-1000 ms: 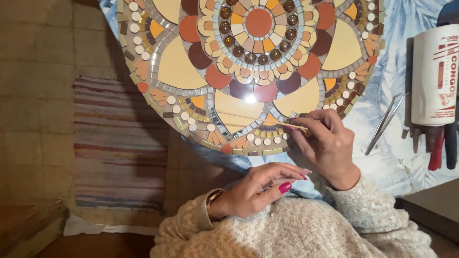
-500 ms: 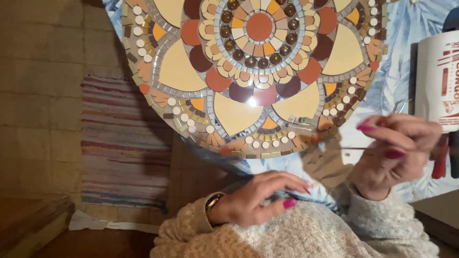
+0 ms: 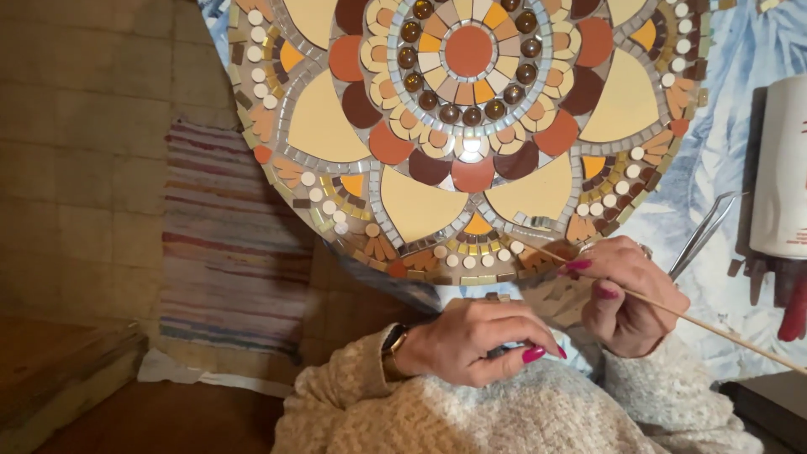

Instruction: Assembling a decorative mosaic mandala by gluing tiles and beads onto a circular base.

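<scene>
A large round mosaic board (image 3: 471, 134) with orange, cream and brown tile petals fills the upper middle. My right hand (image 3: 626, 294) is at its near rim, shut on a thin wooden stick (image 3: 714, 329) whose tip touches the edge tiles and whose long end runs down to the right. My left hand (image 3: 479, 340) rests near my body below the rim, its fingers curled together; I cannot see anything in it. A wristwatch (image 3: 392, 346) shows at that wrist. Both arms wear a cream knitted sweater (image 3: 471, 416).
Metal tweezers (image 3: 702, 235) lie on the blue and white cloth (image 3: 731, 168) to the right of my right hand. A white bottle (image 3: 782, 168) and red-handled tools (image 3: 790, 307) stand at the far right. A striped rug (image 3: 227, 244) covers the tiled floor at left.
My right hand swung out to the right away from the rim, then came back to it with the stick. My left hand stayed near my body.
</scene>
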